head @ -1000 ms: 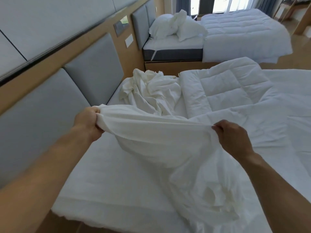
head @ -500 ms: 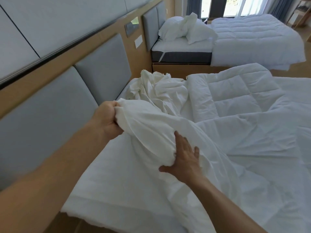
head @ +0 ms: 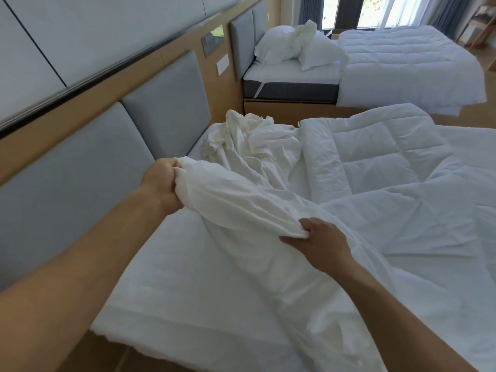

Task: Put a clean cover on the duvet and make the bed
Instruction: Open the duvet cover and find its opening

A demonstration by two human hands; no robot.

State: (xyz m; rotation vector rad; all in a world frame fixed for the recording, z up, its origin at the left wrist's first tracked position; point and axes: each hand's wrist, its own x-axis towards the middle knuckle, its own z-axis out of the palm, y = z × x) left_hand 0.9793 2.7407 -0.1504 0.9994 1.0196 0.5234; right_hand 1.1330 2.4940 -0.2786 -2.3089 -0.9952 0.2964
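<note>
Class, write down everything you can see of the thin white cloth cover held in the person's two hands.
The thin, off-white, creased cloth cover looks like soft woven cotton. It is bunched into a loose roll, raised slanting above the white-sheeted bed. The left hand grips its far end near the grey padded headboard; the right hand pinches its nearer edge. Below, it drapes onto the bed towards the near edge. Whether the crumpled heap beyond belongs to it cannot be told.

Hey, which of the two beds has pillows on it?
The far bed: two pillows lie at its head. The near bed holds only a duvet and crumpled covers.
</note>
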